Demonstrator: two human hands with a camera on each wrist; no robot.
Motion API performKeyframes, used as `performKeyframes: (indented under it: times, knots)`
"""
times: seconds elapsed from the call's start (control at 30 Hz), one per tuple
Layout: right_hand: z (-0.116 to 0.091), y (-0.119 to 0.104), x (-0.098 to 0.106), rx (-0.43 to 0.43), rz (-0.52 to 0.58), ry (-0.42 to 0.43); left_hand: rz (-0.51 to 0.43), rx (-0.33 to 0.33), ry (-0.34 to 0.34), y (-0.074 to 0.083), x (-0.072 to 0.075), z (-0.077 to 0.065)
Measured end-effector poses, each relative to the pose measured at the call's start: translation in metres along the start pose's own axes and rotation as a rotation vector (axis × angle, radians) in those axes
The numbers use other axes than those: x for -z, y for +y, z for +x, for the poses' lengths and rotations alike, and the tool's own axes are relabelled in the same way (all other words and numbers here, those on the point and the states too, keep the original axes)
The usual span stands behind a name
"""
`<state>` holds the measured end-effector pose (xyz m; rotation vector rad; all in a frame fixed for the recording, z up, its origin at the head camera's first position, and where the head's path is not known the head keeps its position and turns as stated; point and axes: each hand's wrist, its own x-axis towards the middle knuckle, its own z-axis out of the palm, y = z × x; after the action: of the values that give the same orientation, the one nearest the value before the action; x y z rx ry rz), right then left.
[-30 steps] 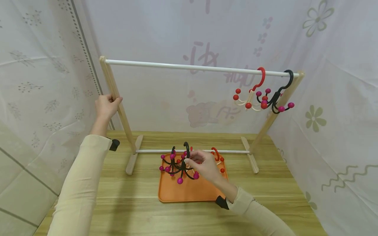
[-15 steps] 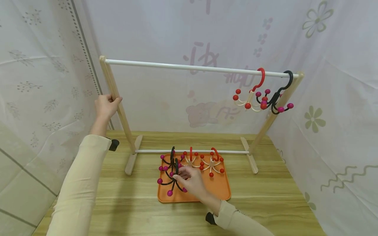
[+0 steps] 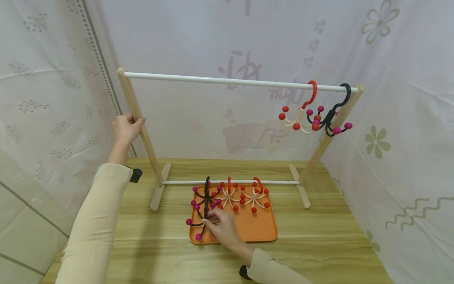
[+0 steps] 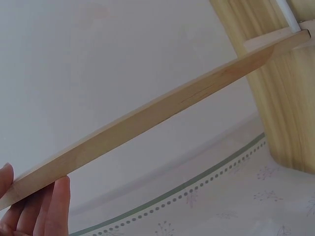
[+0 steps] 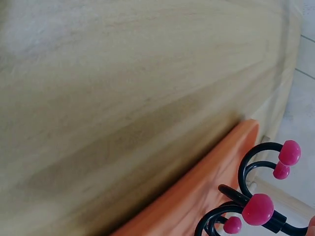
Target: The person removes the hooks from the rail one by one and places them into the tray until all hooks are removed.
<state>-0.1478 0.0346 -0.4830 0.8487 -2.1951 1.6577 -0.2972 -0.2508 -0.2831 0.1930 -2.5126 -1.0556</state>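
My left hand (image 3: 125, 128) grips the left wooden post (image 3: 150, 152) of a hanging rack, thumb on one side and fingers behind. In the left wrist view, fingertips (image 4: 60, 201) bend under the post. My right hand (image 3: 224, 230) pinches a black octopus-style hanger (image 3: 205, 211) with magenta ball tips, over the front left of an orange tray (image 3: 257, 227). The right wrist view shows this hanger's prongs and balls close over the tray's corner. Behind it on the tray are another black hanger (image 3: 207, 194) and two cream hangers (image 3: 229, 197) with red hooks and red balls.
A red-hooked cream hanger (image 3: 301, 115) and a black hanger (image 3: 330, 116) hang at the right end of the rack's white top rod (image 3: 216, 80). A lower white rod (image 3: 177, 182) crosses behind the tray. Patterned curtains (image 3: 177, 114) stand close behind the wooden table (image 3: 166, 244).
My right hand has moved left and toward the front with the black hanger, down over the tray's front left, uncovering the cream hangers. The left hand stays on the post.
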Motion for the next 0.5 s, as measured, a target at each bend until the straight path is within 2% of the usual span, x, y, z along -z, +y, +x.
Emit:
performKeyframes:
  times: [0.13, 0.37, 0.5]
  knots:
    - [-0.001, 0.006, -0.005, 0.024, -0.026, 0.011, 0.002, 0.001, 0.000, 0.001, 0.000, -0.001]
    - [-0.006, 0.039, -0.015, 0.049, -0.060, 0.020, 0.012, 0.007, 0.006, 0.002, 0.000, -0.001]
    - [-0.006, 0.046, -0.016, 0.064, -0.099, 0.017, 0.014, 0.013, 0.005, 0.002, 0.000, -0.001]
